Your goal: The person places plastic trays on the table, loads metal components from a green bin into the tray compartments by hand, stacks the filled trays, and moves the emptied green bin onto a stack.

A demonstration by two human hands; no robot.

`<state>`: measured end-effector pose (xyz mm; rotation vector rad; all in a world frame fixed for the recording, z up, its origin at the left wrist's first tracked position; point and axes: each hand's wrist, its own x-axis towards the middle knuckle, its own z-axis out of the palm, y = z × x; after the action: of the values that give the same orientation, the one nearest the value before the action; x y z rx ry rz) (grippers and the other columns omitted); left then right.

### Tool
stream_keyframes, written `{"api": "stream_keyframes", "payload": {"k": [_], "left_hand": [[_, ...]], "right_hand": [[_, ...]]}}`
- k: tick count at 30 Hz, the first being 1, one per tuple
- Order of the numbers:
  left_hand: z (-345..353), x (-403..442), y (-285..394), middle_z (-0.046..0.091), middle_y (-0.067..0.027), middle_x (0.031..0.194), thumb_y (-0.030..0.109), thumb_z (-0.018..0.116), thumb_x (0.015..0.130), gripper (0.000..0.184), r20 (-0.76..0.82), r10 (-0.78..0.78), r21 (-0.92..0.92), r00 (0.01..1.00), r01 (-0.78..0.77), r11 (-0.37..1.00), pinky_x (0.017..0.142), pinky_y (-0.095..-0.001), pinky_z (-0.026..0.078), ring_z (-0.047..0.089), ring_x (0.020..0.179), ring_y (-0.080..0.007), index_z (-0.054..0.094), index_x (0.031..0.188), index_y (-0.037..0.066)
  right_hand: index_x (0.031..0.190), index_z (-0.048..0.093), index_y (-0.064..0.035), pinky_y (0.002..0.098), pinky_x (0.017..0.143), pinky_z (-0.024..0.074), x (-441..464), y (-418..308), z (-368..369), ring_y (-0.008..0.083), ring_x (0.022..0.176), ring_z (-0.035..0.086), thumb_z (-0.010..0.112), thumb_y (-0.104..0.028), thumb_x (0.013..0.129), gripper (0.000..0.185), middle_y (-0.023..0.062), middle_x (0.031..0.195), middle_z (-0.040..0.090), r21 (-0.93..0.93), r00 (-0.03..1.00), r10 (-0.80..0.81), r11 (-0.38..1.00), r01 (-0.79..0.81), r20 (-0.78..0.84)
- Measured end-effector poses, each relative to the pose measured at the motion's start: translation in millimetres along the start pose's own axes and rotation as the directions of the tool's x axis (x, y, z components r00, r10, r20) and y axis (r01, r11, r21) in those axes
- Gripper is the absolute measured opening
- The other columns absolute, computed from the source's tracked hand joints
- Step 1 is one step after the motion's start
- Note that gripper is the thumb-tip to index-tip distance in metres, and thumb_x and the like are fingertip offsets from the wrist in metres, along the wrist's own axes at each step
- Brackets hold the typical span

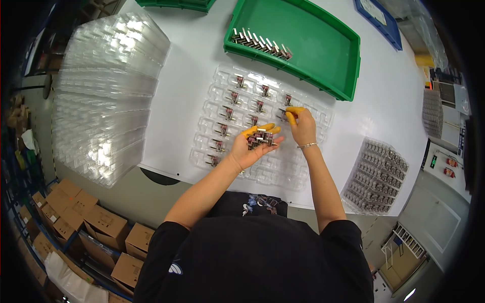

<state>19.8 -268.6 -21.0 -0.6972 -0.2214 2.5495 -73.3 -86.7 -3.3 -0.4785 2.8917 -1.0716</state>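
My left hand (pixel 242 153), palm up with yellow coverings on some fingers, holds a cluster of small metal parts with reddish-brown middles (pixel 261 138). Beside it, my right hand (pixel 303 127) pinches one small metal part (pixel 284 112) between thumb and forefinger, also covered in yellow. Both hands are over a clear plastic blister tray (pixel 283 177). Similar parts sit in the tray's pockets, such as a part (pixel 240 81) in the left column; the left hand hides some pockets in the middle.
Beyond the tray stands a green bin (pixel 323 87) with a row of parts inside. Tall stacks of clear trays (pixel 108 96) rise at the left. On the right is a stack of filled trays (pixel 376 177). A blue bin (pixel 380 22) lies at the far right; cardboard boxes (pixel 106 219) fill shelving lower left.
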Motion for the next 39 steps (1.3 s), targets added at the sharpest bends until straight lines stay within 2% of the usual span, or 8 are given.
{"api": "stream_keyframes", "payload": {"k": [9, 15, 20, 24, 29, 32, 34, 39], "left_hand": [[-19.1, 0.3, -15.5, 0.046, -0.0270, 0.139, 0.022, 0.036, 0.097, 0.051, 0.064, -0.041, -0.100, 0.997, 0.047, 0.994, 0.108, -0.0513, 0.039, 0.045, 0.129, -0.0445, 0.038, 0.138, -0.008], [-24.0, -21.7, -19.6, 0.047, -0.0272, 0.137, 0.022, 0.036, 0.097, 0.051, -0.082, -0.053, -0.002, 0.995, 0.053, 0.999, 0.108, -0.0510, 0.039, 0.046, 0.128, -0.0422, 0.039, 0.137, -0.009], [-36.0, -26.8, -22.6, 0.049, -0.0273, 0.135, 0.023, 0.036, 0.097, 0.051, -0.060, -0.097, -0.011, 0.993, 0.097, 0.995, 0.109, -0.0491, 0.038, 0.047, 0.128, -0.0398, 0.040, 0.136, -0.010], [-55.2, -23.8, -35.5, 0.053, -0.0267, 0.130, 0.025, 0.036, 0.098, 0.049, 0.124, -0.183, -0.101, 0.975, 0.196, 0.975, 0.108, -0.0470, 0.039, 0.051, 0.124, -0.0382, 0.045, 0.131, -0.010], [-40.2, -39.2, -40.2, 0.053, -0.0278, 0.128, 0.028, 0.039, 0.099, 0.049, -0.150, -0.222, 0.095, 0.963, 0.237, 0.967, 0.110, -0.0489, 0.036, 0.050, 0.123, -0.0405, 0.046, 0.129, -0.010], [-48.5, -38.4, -39.9, 0.056, -0.0267, 0.125, 0.028, 0.040, 0.099, 0.046, -0.033, -0.255, -0.017, 0.966, 0.254, 0.967, 0.107, -0.0464, 0.040, 0.054, 0.118, -0.0398, 0.049, 0.124, -0.009], [-54.9, -38.2, -40.8, 0.059, -0.0256, 0.121, 0.028, 0.041, 0.099, 0.044, 0.092, -0.264, -0.131, 0.960, 0.275, 0.953, 0.104, -0.0440, 0.044, 0.057, 0.113, -0.0391, 0.052, 0.119, -0.009], [-54.6, -45.8, -51.0, 0.060, -0.0246, 0.120, 0.033, 0.042, 0.100, 0.046, -0.011, -0.324, 0.008, 0.946, 0.324, 0.946, 0.096, -0.0402, 0.049, 0.060, 0.111, -0.0357, 0.052, 0.121, -0.007]], "right_hand": [[0.095, 0.067, -0.0067, 0.0307, 0.072, 0.0449, -44.2, -39.4, -10.9, 0.0216, 0.076, 0.053, 0.066, -0.007, 0.081, 0.014, 0.0052, 0.089, 0.061, 0.021, 0.966, -0.217, 0.976, 0.216, 0.139], [0.094, 0.066, -0.0074, 0.0326, 0.078, 0.0436, -43.6, -14.4, 4.0, 0.0231, 0.082, 0.054, 0.066, -0.009, 0.081, 0.012, 0.0052, 0.090, 0.062, -0.030, 0.997, 0.010, 1.000, -0.008, 0.072], [0.093, 0.066, -0.0081, 0.0350, 0.083, 0.0414, -58.1, -40.6, -1.1, 0.0238, 0.085, 0.053, 0.066, -0.012, 0.082, 0.012, 0.0038, 0.089, 0.062, -0.036, 0.993, -0.117, 0.992, 0.117, 0.021], [0.094, 0.067, -0.0091, 0.0355, 0.083, 0.0406, -81.9, -48.4, -8.4, 0.0241, 0.085, 0.053, 0.066, -0.014, 0.082, 0.013, 0.0046, 0.092, 0.063, -0.017, 0.973, -0.109, 0.993, 0.114, 0.201], [0.092, 0.068, -0.0118, 0.0348, 0.081, 0.0398, -80.2, -17.9, 8.5, 0.0240, 0.085, 0.052, 0.066, -0.016, 0.081, 0.012, 0.0043, 0.093, 0.062, -0.234, 0.993, -0.096, 0.966, 0.110, 0.072], [0.091, 0.068, -0.0122, 0.0349, 0.081, 0.0398, -86.4, -46.5, 3.7, 0.0233, 0.085, 0.052, 0.067, -0.017, 0.080, 0.013, 0.0030, 0.094, 0.062, -0.247, 0.996, -0.086, 0.966, 0.078, -0.021], [0.092, 0.069, -0.0124, 0.0344, 0.080, 0.0397, -98.8, -64.1, -3.1, 0.0235, 0.085, 0.052, 0.067, -0.018, 0.080, 0.013, 0.0023, 0.094, 0.062, -0.012, 0.980, -0.120, 0.992, 0.123, 0.156], [0.095, 0.068, -0.0123, 0.0349, 0.080, 0.0395, -116.0, -58.1, 0.7, 0.0237, 0.085, 0.052, 0.067, -0.018, 0.080, 0.016, 0.0036, 0.095, 0.061, -0.041, 0.980, -0.101, 0.993, 0.109, 0.169]]}}
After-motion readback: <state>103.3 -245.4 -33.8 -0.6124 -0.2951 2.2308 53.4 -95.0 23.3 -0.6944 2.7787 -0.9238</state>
